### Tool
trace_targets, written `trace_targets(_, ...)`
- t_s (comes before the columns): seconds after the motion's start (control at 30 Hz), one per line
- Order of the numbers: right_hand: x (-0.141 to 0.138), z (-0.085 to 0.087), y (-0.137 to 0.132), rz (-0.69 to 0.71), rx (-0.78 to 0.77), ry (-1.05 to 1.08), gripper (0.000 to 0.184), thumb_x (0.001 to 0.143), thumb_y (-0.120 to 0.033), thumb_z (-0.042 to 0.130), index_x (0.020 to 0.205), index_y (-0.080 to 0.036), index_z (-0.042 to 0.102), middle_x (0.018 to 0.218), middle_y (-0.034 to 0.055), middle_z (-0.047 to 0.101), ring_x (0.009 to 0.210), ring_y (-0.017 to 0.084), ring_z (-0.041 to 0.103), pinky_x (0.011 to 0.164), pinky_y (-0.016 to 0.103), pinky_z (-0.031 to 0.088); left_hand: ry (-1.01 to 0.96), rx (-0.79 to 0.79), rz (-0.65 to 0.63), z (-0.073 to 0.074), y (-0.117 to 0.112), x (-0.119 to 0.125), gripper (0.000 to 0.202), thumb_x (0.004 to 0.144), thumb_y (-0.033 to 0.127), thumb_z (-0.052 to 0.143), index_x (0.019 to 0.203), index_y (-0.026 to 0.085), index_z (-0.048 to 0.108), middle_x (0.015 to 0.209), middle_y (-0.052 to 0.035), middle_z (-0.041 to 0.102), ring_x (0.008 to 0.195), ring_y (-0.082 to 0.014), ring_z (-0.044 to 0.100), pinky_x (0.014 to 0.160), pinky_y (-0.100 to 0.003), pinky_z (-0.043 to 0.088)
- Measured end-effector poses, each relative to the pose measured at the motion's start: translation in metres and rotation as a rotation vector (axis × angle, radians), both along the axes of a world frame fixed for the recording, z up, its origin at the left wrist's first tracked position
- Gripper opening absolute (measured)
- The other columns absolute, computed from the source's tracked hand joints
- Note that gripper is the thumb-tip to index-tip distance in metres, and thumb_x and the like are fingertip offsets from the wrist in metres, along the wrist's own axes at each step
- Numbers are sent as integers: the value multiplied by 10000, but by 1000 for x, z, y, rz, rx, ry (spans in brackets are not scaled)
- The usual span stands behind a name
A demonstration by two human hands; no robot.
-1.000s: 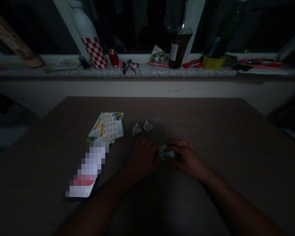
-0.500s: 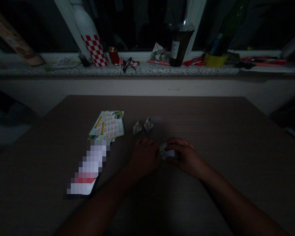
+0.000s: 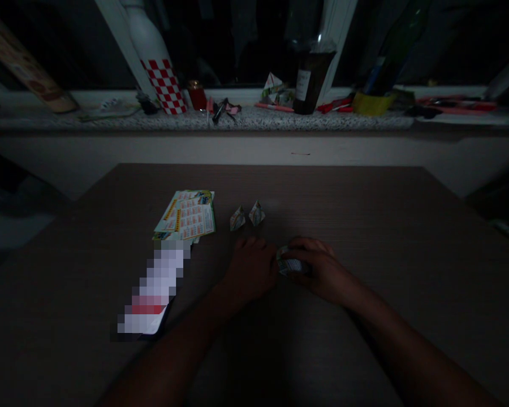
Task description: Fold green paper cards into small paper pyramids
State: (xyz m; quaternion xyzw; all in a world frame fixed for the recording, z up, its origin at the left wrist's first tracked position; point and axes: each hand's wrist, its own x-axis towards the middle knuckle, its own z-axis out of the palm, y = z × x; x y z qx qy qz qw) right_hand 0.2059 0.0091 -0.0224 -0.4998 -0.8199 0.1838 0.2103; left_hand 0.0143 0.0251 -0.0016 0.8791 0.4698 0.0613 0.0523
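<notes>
Between my hands on the table lies a small folded paper (image 3: 289, 264) with printed text and green edges. My right hand (image 3: 322, 268) is closed on its right side, with fingers over the top and thumb at the near edge. Curled on the table, my left hand (image 3: 252, 268) meets the paper's left end at its thumb side; its fingertips are mostly hidden. Just beyond my left hand stand two small folded paper pieces, a left one (image 3: 237, 219) and a right one (image 3: 257, 214), both pointed. The light is dim.
Left of the hands, a pile of printed paper sheets (image 3: 190, 217) overlaps the far end of a phone (image 3: 156, 294) with a blurred screen. Behind the wooden table (image 3: 343, 192), the windowsill (image 3: 254, 120) carries a checkered bottle (image 3: 163, 79), a dark cup (image 3: 309, 82) and other small items.
My right index finger has shifted slightly left over the folded paper, covering more of it. Both hands otherwise stay in place, and the other papers have not moved.
</notes>
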Motion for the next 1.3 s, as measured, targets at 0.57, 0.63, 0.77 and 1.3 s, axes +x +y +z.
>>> trace_targets(0.57, -7, 6, -2, -27, 42, -79, 317, 788, -260, 654, 1093, -347, 668, 1160, 49, 594, 1095, 271, 510, 928, 456, 341, 51, 14, -8, 2, -1, 1, 178, 870, 264, 447, 942, 193, 594, 923, -87, 605, 912, -261, 532, 803, -424, 366)
trace_targets(0.63, -6, 6, -2, -21, 42, -86, 324, 783, -261, 660, 1095, -351, 667, 1163, 47, 593, 1095, 271, 511, 930, 458, 338, 44, 13, -10, 2, -1, 1, 178, 873, 264, 442, 937, 192, 592, 920, -84, 603, 910, -258, 530, 801, -419, 363)
trace_targets(0.77, -5, 7, -1, 4, 20, -96, 348, 774, -274, 674, 1112, -355, 657, 1181, 48, 586, 1119, 268, 501, 950, 460, 327, 36, 22, -17, 1, 0, 0, 197, 886, 273, 416, 923, 188, 590, 907, -82, 600, 898, -256, 533, 789, -415, 365)
trace_targets(1.3, -5, 11, -3, 8, -10, -110, 336, 777, -257, 654, 1110, -304, 653, 1221, 51, 571, 1148, 258, 480, 976, 442, 316, 3, -49, 97, 3, -3, 2, 354, 766, 504, 541, 875, 174, 607, 968, -103, 610, 964, -293, 541, 830, -443, 376)
